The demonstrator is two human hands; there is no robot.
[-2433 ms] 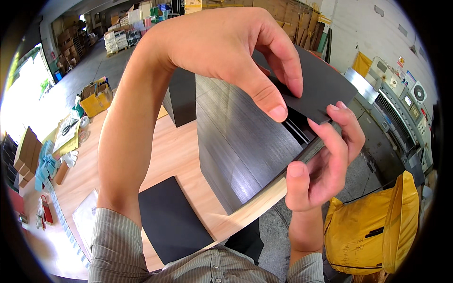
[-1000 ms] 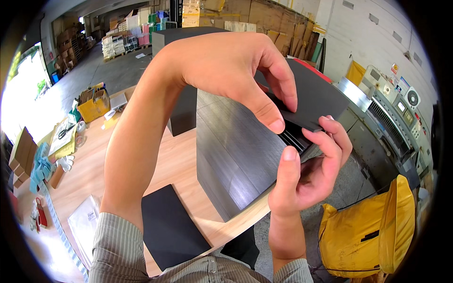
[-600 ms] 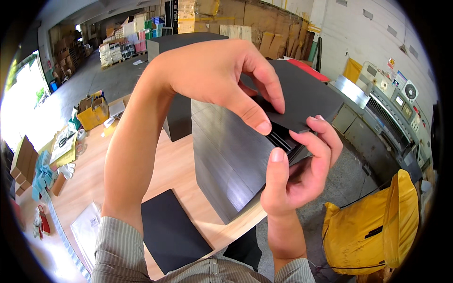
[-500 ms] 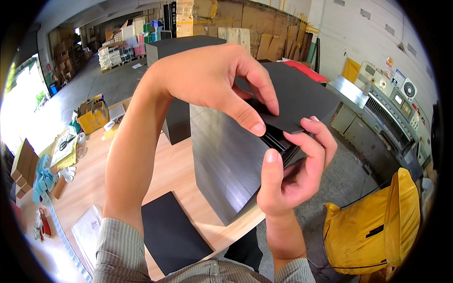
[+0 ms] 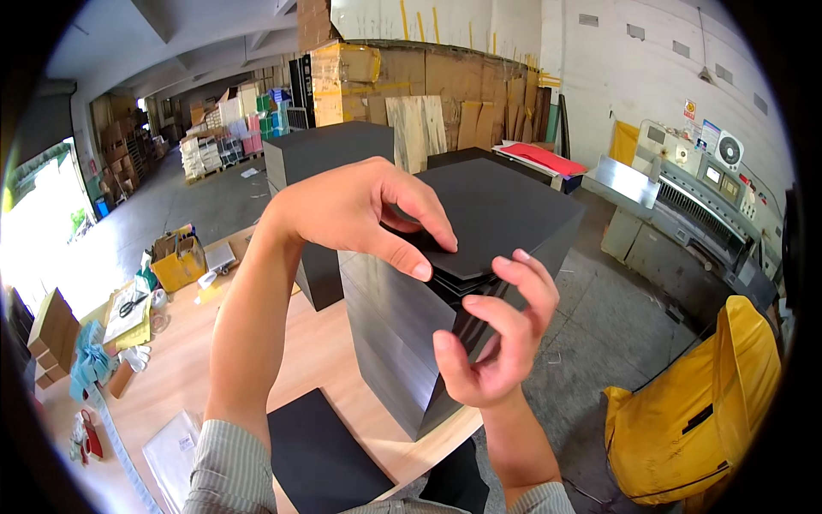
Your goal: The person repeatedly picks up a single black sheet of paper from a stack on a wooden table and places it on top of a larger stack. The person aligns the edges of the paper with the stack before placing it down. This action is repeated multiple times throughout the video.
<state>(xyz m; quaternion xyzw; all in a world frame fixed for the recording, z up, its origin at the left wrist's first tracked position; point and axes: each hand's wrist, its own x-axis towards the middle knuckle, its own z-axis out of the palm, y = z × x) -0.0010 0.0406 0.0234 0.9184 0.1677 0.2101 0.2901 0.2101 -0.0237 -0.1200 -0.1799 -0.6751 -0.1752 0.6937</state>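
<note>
View tips up, baring more of the tall dark-grey stack of flat sheets [image 5: 385,334] on the pale wood-grain table [image 5: 312,343] — left hand [image 5: 347,204] still at its near corner, grip unclear, right hand [image 5: 501,347] beside it, digits apart — handling there apparently continues.

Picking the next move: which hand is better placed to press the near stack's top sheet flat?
Probably the left hand: it arches over the near stack, its fingers pointing down at the top sheet. The right hand sits lower, beside the stack, fingers curled upward.
</note>
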